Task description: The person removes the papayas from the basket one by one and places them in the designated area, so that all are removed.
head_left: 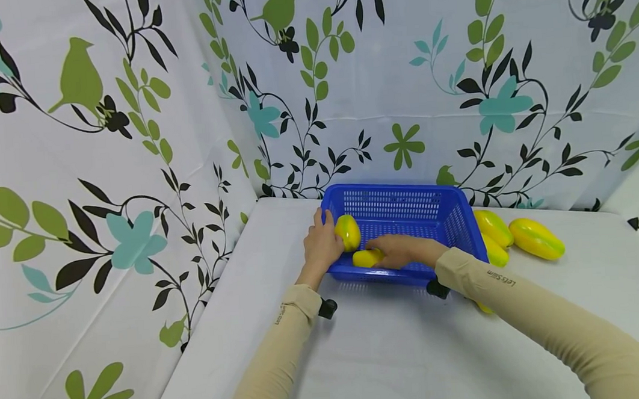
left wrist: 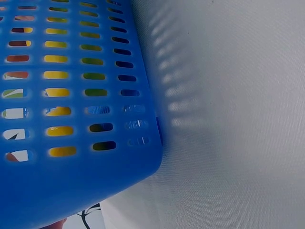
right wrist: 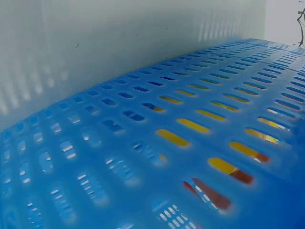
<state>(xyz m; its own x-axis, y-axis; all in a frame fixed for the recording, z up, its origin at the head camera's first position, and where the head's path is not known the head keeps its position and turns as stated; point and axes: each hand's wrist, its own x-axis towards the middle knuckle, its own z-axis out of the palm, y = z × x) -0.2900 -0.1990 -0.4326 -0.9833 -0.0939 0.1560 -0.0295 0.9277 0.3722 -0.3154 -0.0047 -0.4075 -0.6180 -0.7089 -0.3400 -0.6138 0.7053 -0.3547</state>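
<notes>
Fruit (head_left: pixel 366 258) held by right hand (head_left: pixel 400 250), basket (head_left: pixel 394 274) by left hand (head_left: pixel 322 243); white table (head_left: pixel 387 358), floral backdrop (head_left: pixel 390 93)

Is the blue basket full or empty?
Neither: the blue basket is partly filled. The head view shows two yellow fruits toward its left end and bare floor beside them.

White table (head_left: pixel 371 353), bird-and-leaf-printed cloth walls (head_left: pixel 399 69)
</notes>
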